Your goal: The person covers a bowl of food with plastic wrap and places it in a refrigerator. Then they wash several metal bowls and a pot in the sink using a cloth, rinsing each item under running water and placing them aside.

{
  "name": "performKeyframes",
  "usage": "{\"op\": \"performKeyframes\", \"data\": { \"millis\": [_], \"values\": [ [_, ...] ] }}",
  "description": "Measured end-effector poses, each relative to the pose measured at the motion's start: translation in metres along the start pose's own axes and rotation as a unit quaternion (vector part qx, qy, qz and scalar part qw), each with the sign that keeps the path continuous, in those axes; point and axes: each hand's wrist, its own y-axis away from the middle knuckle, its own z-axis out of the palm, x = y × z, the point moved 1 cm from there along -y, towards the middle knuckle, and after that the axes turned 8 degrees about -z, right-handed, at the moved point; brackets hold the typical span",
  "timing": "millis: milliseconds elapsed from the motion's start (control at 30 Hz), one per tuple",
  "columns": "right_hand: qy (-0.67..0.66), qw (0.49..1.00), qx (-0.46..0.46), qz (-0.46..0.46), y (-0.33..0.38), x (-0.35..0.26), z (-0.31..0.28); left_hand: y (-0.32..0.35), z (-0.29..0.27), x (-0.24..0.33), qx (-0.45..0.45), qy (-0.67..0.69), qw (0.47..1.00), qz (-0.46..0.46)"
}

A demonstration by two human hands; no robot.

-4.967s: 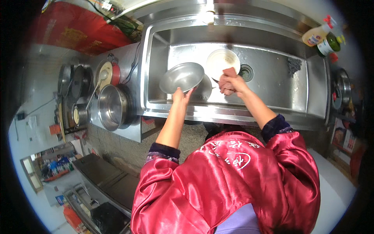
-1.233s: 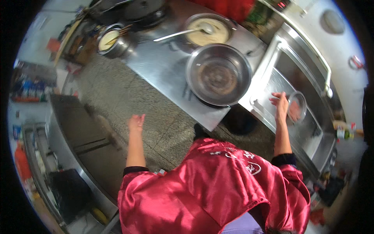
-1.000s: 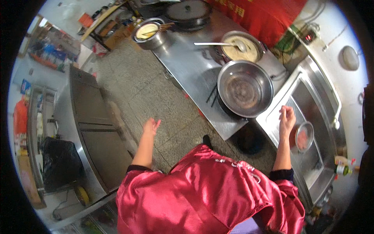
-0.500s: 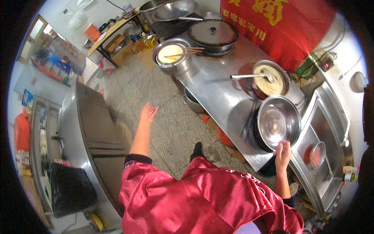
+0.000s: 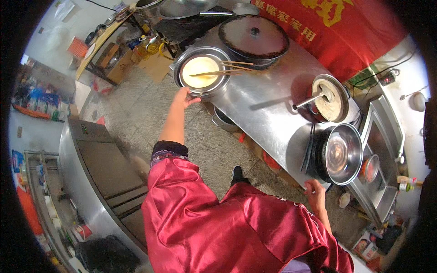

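My left hand point(image 5: 185, 98) reaches out to the near rim of a steel bowl point(image 5: 200, 73) of pale yellow batter, with chopsticks point(image 5: 223, 68) lying across it; whether the fingers grip the rim is hard to tell. My right hand point(image 5: 315, 192) hangs open and holds nothing, just in front of the steel counter's point(image 5: 264, 109) edge, near a large empty steel bowl point(image 5: 340, 153). Both arms wear red satin sleeves.
A round black lidded pan point(image 5: 253, 36) sits behind the batter bowl. A pot of pale mixture with a ladle point(image 5: 328, 98) stands further right. A sink point(image 5: 380, 150) with a small red-filled bowl point(image 5: 370, 167) lies at the right. A steel cabinet point(image 5: 98, 168) stands at my left.
The view has swung left along the counter, away from the sink. My left hand has moved up to the batter bowl. My right hand has left the sink and dropped off the counter.
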Motion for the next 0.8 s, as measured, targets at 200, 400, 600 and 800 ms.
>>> {"op": "performKeyframes", "data": {
  "millis": [200, 400, 600, 800],
  "values": [
    [0.030, 0.999, 0.008, 0.010, 0.013, 0.017, 0.012, -0.016, 0.010, 0.007, -0.030, -0.040, 0.998, -0.033],
    [0.037, 0.999, 0.005, 0.001, 0.036, 0.034, 0.011, 0.032, 0.000, -0.036, -0.022, 0.013, 1.000, 0.016],
    [0.056, 0.998, -0.006, -0.038, 0.071, 0.064, -0.016, 0.134, -0.034, -0.117, 0.023, -0.007, 0.999, 0.041],
    [0.025, 0.992, -0.002, -0.126, 0.135, 0.125, -0.056, 0.266, -0.053, -0.227, 0.145, -0.125, 0.973, 0.128]
  ]
}}
